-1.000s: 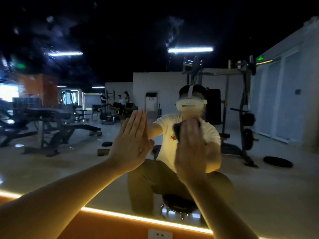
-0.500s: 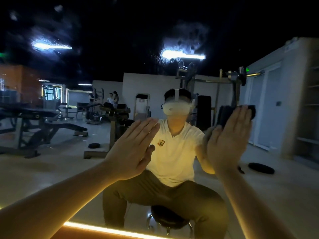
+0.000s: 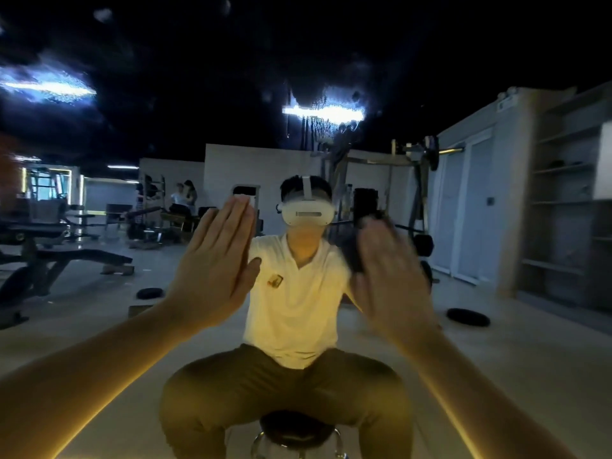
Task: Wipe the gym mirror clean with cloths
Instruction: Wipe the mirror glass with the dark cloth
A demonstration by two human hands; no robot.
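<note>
Against the mirror [image 3: 503,359], left hand [image 3: 215,270] spread flat, right hand [image 3: 392,283] spread pressing a dark cloth [image 3: 352,256]; shirt badge [image 3: 275,280] unreadable.

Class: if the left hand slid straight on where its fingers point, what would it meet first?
The left hand lies flat on the mirror, fingers pointing up. Only bare glass lies ahead, then probably the streaky smear near the reflected light.
</note>
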